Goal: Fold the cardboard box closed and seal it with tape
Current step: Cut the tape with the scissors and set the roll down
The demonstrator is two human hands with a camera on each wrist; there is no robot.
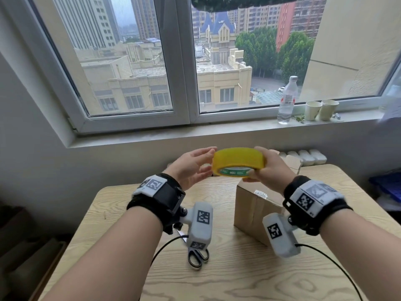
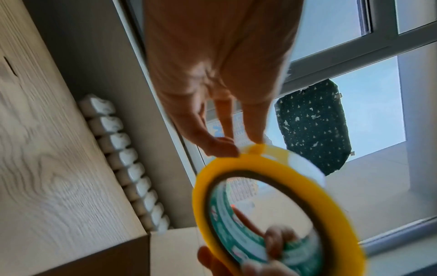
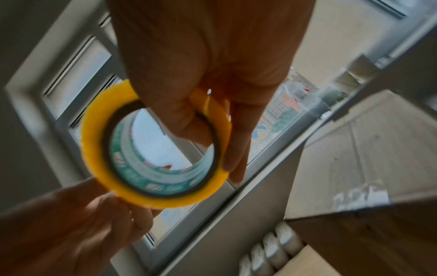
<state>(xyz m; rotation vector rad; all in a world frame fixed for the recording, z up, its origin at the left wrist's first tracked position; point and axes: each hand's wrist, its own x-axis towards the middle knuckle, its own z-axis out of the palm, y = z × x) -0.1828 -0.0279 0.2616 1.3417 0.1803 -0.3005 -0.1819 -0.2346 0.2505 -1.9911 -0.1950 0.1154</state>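
Note:
A yellow tape roll (image 1: 238,161) with a green-printed core is held up in the air above the table. My right hand (image 1: 268,168) grips it from the right, thumb inside the core (image 3: 189,128) and fingers over the outer rim. My left hand (image 1: 195,165) is at the roll's left edge with straight fingers, the fingertips (image 2: 256,139) touching the yellow rim (image 2: 260,151). The brown cardboard box (image 1: 253,210) stands on the table under my right hand, its top flaps folded down, a scrap of old label on top.
Black-handled scissors (image 1: 198,256) lie on the wooden table (image 1: 217,274) under my left wrist. More cardboard (image 1: 291,162) and a white radiator (image 1: 308,156) sit behind the table. A water bottle (image 1: 286,101) and two paper cups (image 1: 321,109) stand on the windowsill.

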